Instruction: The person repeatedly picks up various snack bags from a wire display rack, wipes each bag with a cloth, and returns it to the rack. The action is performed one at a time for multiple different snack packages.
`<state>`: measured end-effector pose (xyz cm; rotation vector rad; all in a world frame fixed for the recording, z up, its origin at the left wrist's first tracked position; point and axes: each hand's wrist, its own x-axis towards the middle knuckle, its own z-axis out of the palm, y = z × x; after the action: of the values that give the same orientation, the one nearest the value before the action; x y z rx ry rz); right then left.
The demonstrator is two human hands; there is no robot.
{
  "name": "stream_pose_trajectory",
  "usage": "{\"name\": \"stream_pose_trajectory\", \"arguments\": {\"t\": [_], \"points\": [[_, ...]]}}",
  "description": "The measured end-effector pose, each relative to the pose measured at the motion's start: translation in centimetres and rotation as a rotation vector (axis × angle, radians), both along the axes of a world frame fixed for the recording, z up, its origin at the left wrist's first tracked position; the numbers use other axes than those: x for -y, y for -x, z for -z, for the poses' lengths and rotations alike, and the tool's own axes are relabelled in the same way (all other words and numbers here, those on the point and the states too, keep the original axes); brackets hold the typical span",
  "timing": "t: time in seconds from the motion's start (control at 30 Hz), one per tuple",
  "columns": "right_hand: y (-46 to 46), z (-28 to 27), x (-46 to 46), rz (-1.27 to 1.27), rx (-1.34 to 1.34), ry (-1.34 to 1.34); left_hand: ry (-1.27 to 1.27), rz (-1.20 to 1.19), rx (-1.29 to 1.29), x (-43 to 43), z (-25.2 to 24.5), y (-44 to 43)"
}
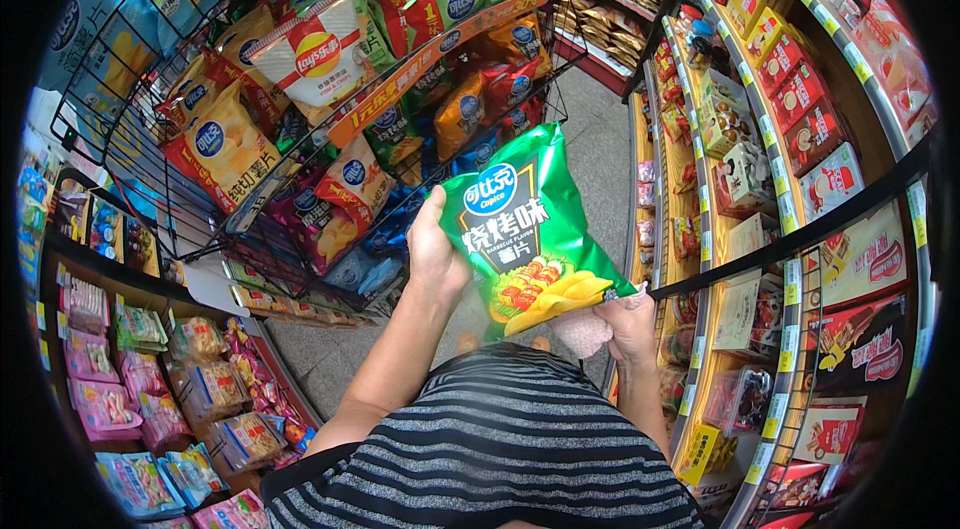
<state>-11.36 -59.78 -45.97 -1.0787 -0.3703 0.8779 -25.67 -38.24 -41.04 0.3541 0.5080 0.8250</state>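
Note:
A green bag of Copico barbecue-flavour potato chips is held up in front of my body, its printed front facing me and its top tilted away. My left hand grips the bag's left edge, thumb on the front. At the lower right corner, my right hand holds the bag together with a pale pink cloth, which hangs partly beneath the bag. The fingers behind the bag are hidden. Just beyond stands a black wire rack filled with chip bags, among them a white Lay's bag.
Shelves of boxed goods rise close on my right, crossed by a dark bar. Packaged sweets fill low shelves at the left. Grey floor runs between the rack and the right shelves. An orange promotional strip edges the rack.

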Motion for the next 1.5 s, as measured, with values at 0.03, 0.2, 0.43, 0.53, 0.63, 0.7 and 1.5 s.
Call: {"name": "stream_pose_trajectory", "arguments": {"t": [0.03, 0.2, 0.43, 0.53, 0.63, 0.7, 1.5], "points": [[0.2, -0.6, 0.1, -0.033, -0.017, -0.033, 0.001, -0.02, -0.006, 0.0, 0.1, -0.1], [-0.2, -2.8, 0.6, -0.042, 0.097, -0.087, -0.018, -0.045, 0.001, 0.3, 0.2, -0.8], [-0.1, -6.9, 0.3, 0.215, 0.782, 0.007, -0.116, 0.019, -0.005, 0.0, 1.0, -1.1], [-0.2, -8.5, 0.3, 0.272, 1.165, -0.024, -0.027, 0.095, 0.043, -0.9, 2.7, -1.1], [1.0, -10.4, 0.0, 0.152, 1.351, -0.16, 0.07, 0.209, 0.104, -0.9, 3.1, -1.6], [2.2, -11.8, -0.9, -0.01, 1.397, -0.268, 0.062, 0.385, 0.573, -0.4, 4.3, -0.9], [2.0, -11.6, -2.8, -0.439, 1.084, -0.303, 0.44, 0.595, 1.19, 0.4, 4.6, -3.0]]}}
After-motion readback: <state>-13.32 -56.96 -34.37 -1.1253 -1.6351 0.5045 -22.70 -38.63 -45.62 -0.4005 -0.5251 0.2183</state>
